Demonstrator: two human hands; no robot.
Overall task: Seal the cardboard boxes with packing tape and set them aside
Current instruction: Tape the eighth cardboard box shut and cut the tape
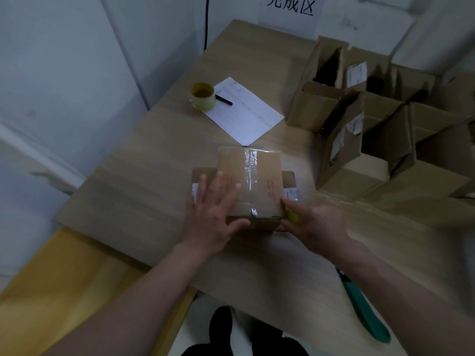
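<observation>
We are smoothing tape on the box (248,183) at frame centre: our left hand (217,211) lies flat, fingers spread, on its top; our right hand (312,224) curls round a yellowish tape roll (293,216). Next, probably cutting the tape. Open boxes (359,124) wait at right, contents too dark to tell.

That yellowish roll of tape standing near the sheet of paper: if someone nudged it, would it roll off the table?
Probably not as it stands: the tape roll rests on its flat end, hole upward, so a nudge would likely slide it. Tipped onto its round side, it could roll. It looks thick with tape, so fairly stiff and not fragile.
</observation>
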